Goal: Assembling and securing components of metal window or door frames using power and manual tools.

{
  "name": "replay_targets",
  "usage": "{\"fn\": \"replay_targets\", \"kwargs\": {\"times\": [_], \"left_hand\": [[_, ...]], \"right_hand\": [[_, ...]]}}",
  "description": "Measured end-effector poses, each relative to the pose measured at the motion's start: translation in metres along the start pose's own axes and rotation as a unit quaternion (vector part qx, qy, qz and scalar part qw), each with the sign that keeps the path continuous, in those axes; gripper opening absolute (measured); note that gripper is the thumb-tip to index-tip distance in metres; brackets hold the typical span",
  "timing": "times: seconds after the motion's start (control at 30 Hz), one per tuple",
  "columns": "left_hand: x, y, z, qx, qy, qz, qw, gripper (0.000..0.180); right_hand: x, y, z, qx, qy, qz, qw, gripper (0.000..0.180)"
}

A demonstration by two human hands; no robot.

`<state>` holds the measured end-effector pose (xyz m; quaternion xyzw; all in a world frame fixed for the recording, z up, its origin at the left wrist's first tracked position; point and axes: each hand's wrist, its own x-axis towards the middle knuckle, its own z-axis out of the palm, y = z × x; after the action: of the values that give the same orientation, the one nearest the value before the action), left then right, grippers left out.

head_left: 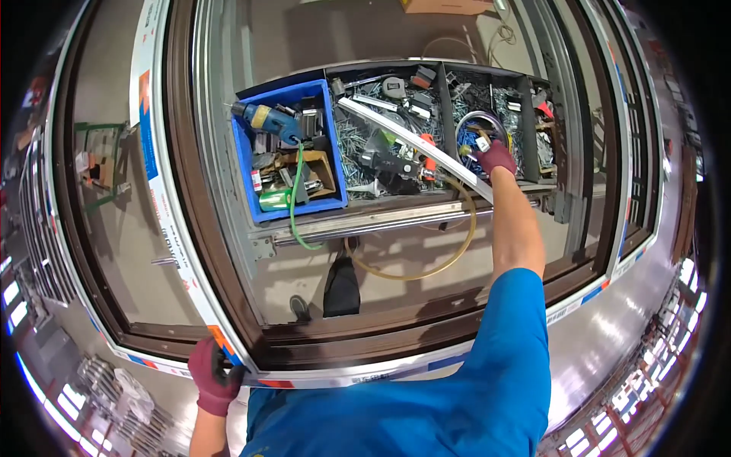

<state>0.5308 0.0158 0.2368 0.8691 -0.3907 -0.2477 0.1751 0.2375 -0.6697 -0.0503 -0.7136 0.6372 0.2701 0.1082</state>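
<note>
My left hand (215, 373), in a maroon glove with dark patches, is closed round the near edge of a brown window frame (183, 190) with printed protective film, by its corner. My right hand (499, 158), gloved alike, reaches into a compartment of a dark parts tray (445, 99). Its fingers are curled and mostly hidden, beside a ring-shaped coil (478, 116) and a small pale piece (483, 143); what they hold cannot be made out. A long white strip (415, 142) lies slantwise across the tray, its lower end next to my right wrist.
A blue bin (342, 183) at the tray's left holds a blue power tool (266, 120) with a green hose (297, 190). Loose screws (352, 141), an orange-handled tool (429, 156) and a tape measure (394, 87) fill the tray. A yellowish hose (411, 276) loops below its front rail.
</note>
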Motion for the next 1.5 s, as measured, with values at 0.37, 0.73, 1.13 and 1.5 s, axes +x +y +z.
{"fn": "replay_targets", "kwargs": {"times": [0.37,0.73,1.13,1.5], "left_hand": [[-0.002,0.015,0.008,-0.056,0.270,-0.069,0.959,0.048],[0.132,0.175,-0.026,-0.555,0.085,-0.047,0.826,0.071],[0.079,0.005,-0.023,-0.722,0.202,-0.118,0.651,0.047],[0.132,-0.052,-0.061,-0.685,0.299,-0.222,0.626,0.046]], "right_hand": [[-0.139,-0.003,-0.107,0.072,0.150,-0.227,0.960,0.043],[-0.474,-0.154,-0.226,0.253,0.080,-0.620,0.738,0.062],[-0.505,-0.303,-0.254,-0.004,0.095,-0.675,0.731,0.059],[-0.475,-0.358,-0.299,-0.301,0.148,-0.683,0.649,0.049]]}}
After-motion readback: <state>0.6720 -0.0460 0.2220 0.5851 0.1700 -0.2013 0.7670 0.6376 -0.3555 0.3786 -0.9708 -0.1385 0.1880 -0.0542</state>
